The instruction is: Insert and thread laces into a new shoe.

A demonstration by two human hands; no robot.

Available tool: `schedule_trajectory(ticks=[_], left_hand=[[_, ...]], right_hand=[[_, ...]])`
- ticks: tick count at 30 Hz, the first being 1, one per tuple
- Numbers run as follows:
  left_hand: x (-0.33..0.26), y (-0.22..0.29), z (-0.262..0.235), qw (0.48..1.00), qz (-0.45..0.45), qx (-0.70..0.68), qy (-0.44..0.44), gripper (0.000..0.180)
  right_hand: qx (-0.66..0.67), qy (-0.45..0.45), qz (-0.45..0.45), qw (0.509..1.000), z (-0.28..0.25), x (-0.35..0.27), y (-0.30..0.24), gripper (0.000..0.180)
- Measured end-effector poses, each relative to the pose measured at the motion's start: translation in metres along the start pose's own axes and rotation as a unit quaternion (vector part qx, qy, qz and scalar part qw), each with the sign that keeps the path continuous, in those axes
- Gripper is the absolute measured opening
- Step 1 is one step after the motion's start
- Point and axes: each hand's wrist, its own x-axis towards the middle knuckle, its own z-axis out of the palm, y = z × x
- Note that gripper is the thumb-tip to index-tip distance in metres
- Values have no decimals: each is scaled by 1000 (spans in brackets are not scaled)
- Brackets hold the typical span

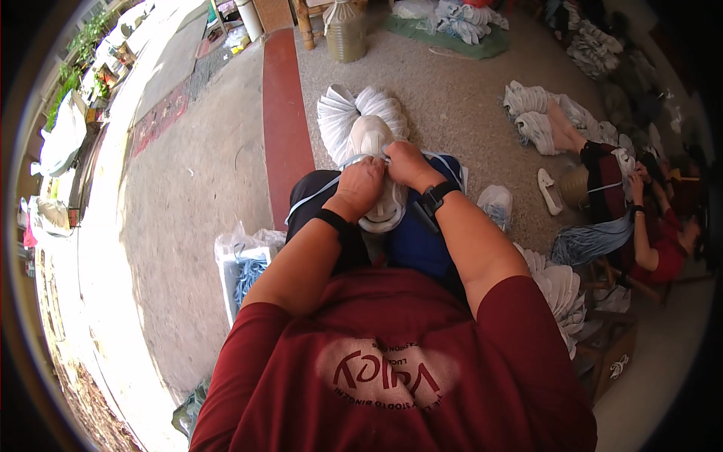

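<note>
A white shoe [369, 134] rests on my lap, its toe pointing away from me and its heel end showing below my hands. Over its upper, my left hand [358, 184] is closed in a pinch on a light blue shoelace [310, 197], which trails across my left thigh. Just to the right, my right hand [413, 166] pinches the lace at the shoe's eyelets, its fingertips close to the left ones. More of that lace loops over the blue cloth [422, 239] on my right thigh. My fingers partly hide the lacing.
Beyond my knees lies a fanned stack of white shoe pieces [339, 124]. A box of blue laces [252, 275] stands at my left. On my right are a clear-wrapped shoe [495, 205], a pile of white shoes [553, 290] and a seated co-worker [663, 241] beside blue laces [591, 242].
</note>
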Motion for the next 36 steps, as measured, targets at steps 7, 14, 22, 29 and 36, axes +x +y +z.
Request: schedule_trajectory(ticks=[7,14,22,29,36], left_hand=[[6,-1,13,999,-35,31,2,13],[10,5,11,997,-62,54,9,12],[7,21,-8,991,16,124,-55,12],[-61,39,-29,995,-42,10,-89,18],[-67,-27,-55,846,-272,-458,5,20]], right_hand=[[38,-52,-4,998,-8,-2,5,9],[84,21,-10,996,-6,-12,0,8],[217,30,78,973,7,-13,15,9],[227,111,55,966,11,-17,10,9],[169,184,-41,967,-3,-34,-16,8]])
